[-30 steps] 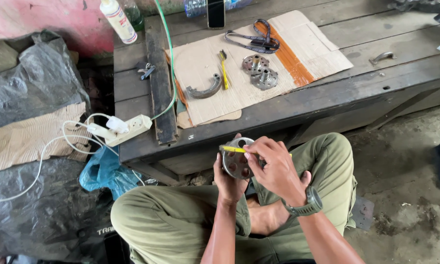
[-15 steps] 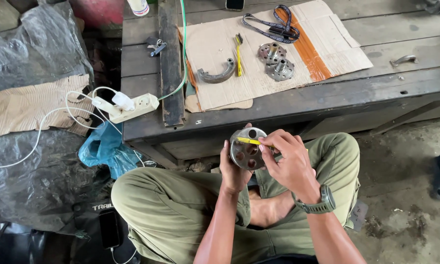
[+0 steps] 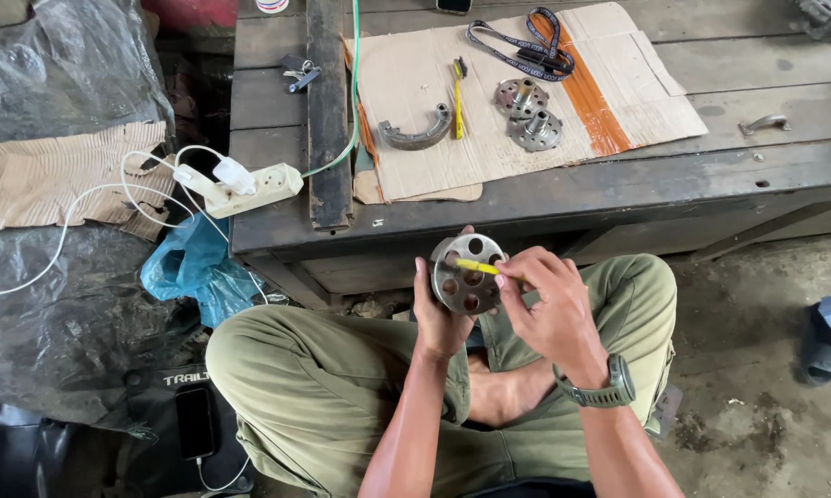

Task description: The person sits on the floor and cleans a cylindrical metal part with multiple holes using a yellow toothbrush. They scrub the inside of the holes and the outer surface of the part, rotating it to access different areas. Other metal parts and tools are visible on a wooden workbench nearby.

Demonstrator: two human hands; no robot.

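Two hands are seen working on a round metal disc (image 3: pixel 468 273) with holes, held over the lap just below the wooden bench (image 3: pixel 545 198).

The disc is gripped from behind by the left hand (image 3: pixel 439 318), fingers curled around its edge. A thin yellow tool (image 3: pixel 480 266) is pinched in the right hand (image 3: pixel 549 309), its tip laid across the disc's face.

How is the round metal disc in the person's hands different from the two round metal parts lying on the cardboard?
The held disc is upright in the left hand, while the two flanged parts lie flat on the cardboard. The held disc shows a flat face; the flanged parts have a raised centre post. All are grey metal with rings of holes.
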